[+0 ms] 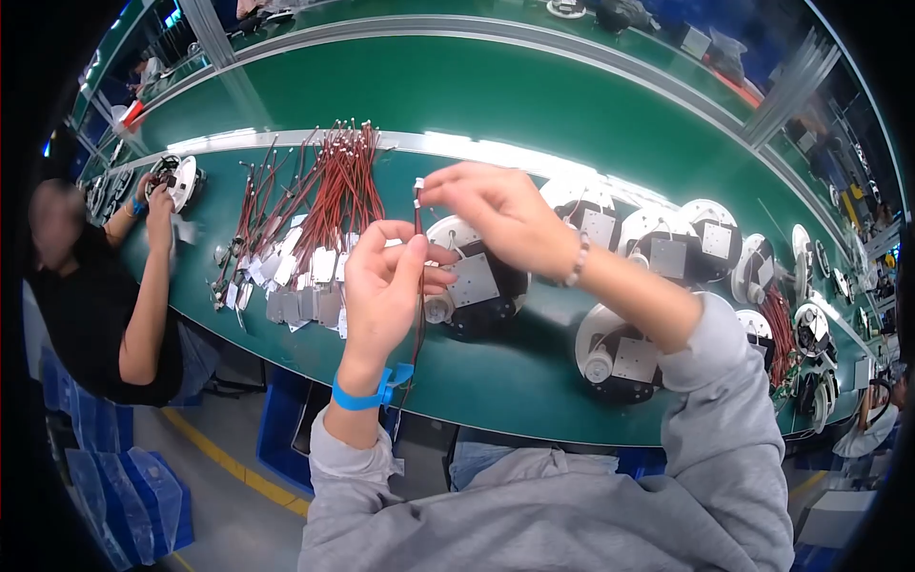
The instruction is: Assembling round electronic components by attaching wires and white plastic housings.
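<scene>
My left hand [381, 281] is closed round a dark red-and-black wire cable [420, 329], which hangs past its thumb toward the table's front edge. White connectors [418, 184] show at the cable's upper end. The fingertips of my right hand [510, 214] meet at that end, pinching it. Just behind and below my hands lies a round black-and-white unit [491, 286] with a silver plate and a small white cylinder on it; my hands partly cover it. A blue band is on my left wrist and a beaded bracelet on my right.
To the left lies a big pile of red wire cables [338, 176] with silver plates [305, 303] at their near ends. Several more round units [620, 353] spread rightward along the green table [534, 405]. A co-worker [114, 315] at far left handles another unit [181, 181]. Blue bins [133, 505] stand below.
</scene>
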Available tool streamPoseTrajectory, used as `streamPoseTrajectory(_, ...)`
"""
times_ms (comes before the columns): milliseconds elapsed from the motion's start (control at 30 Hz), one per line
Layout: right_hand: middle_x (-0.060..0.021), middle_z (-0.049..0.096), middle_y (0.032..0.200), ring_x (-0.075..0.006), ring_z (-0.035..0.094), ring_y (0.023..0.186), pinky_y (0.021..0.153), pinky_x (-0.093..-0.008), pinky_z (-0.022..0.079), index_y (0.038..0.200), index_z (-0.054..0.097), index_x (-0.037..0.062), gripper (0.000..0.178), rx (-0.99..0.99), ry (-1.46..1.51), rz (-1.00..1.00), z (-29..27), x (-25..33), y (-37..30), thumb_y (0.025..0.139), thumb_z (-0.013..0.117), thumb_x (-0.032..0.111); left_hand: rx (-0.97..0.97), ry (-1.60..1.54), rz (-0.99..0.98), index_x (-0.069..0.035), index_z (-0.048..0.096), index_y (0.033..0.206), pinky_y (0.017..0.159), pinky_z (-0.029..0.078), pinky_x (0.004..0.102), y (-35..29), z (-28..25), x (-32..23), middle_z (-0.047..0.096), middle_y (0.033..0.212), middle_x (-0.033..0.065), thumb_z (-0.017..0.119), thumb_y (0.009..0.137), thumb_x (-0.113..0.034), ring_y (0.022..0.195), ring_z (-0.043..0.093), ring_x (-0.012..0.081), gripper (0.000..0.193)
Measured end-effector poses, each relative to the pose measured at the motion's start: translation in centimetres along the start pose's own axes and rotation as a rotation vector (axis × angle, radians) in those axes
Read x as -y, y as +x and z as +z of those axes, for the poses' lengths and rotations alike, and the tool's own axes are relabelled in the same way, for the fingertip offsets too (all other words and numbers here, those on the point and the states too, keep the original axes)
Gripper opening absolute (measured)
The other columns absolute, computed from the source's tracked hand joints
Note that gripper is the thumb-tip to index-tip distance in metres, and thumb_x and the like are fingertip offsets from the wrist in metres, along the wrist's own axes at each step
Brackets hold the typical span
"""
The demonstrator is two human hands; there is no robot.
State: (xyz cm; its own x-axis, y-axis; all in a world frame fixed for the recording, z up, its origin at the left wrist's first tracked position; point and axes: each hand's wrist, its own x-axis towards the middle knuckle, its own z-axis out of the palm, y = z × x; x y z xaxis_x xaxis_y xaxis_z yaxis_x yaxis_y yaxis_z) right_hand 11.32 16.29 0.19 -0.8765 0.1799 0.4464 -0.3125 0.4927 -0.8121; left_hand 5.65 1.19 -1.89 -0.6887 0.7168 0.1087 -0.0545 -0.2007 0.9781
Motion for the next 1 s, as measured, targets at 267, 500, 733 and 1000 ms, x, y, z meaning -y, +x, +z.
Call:
streamPoseTrajectory(267,-0.0089,0.058,0.084,-0.013,0.055,0.078,0.068,-0.0244,0.045,0.086,0.06,-0.0045,0.017,0.067,0.389,0.293,0.3,3.3,-0.8,0.076,0.057,0.009,0.044,-0.09,0.1,0.001,0.043,0.086,0.053,0.048,0.0228,-0.6,1.2,-0.9,0.06,0.074,0.0145,0.043,0.085,-0.009,0.062,0.06,0.017,0.01)
streamPoseTrajectory(500,-0.0084,0.058,0.083,-0.0125,0.054,0.077,0.07,-0.0241,0.044,0.086,0.061,-0.0036,0.016,0.01,0.391,0.22,0.5,3.9,-1.3,0.076,0.057,0.009,0.058,-0.066,0.13,0.002,0.045,0.08,0.057,0.049,0.0242,-1.1,1.1,-1.2,0.059,0.072,0.0134,0.046,0.084,-0.008,0.062,0.06,0.0168,0.011)
streamPoseTrajectory(733,-0.008,0.058,0.077,-0.0131,0.055,0.074,0.071,-0.0259,0.045,0.087,0.055,-0.0022,0.016,-0.095,0.515,0.204,1.2,3.9,-1.4,0.082,0.05,0.012,0.103,0.014,0.122,0.002,0.049,0.073,0.058,0.047,0.0228,-1.5,1.7,-0.9,0.059,0.07,0.0107,0.045,0.083,-0.007,0.062,0.058,0.0124,0.014)
streamPoseTrajectory(1000,0.0017,0.047,0.057,-0.0083,0.046,0.05,0.049,-0.021,0.041,0.087,0.054,0.0006,0.019,-0.08,0.562,0.259,-3.9,5.6,0.6,0.082,0.049,0.019,0.502,0.17,0.289,0.002,0.054,0.097,0.089,0.033,0.0296,8.3,-1.8,2.8,0.057,0.097,0.0098,0.036,0.086,-0.016,0.101,0.047,0.0177,0.028)
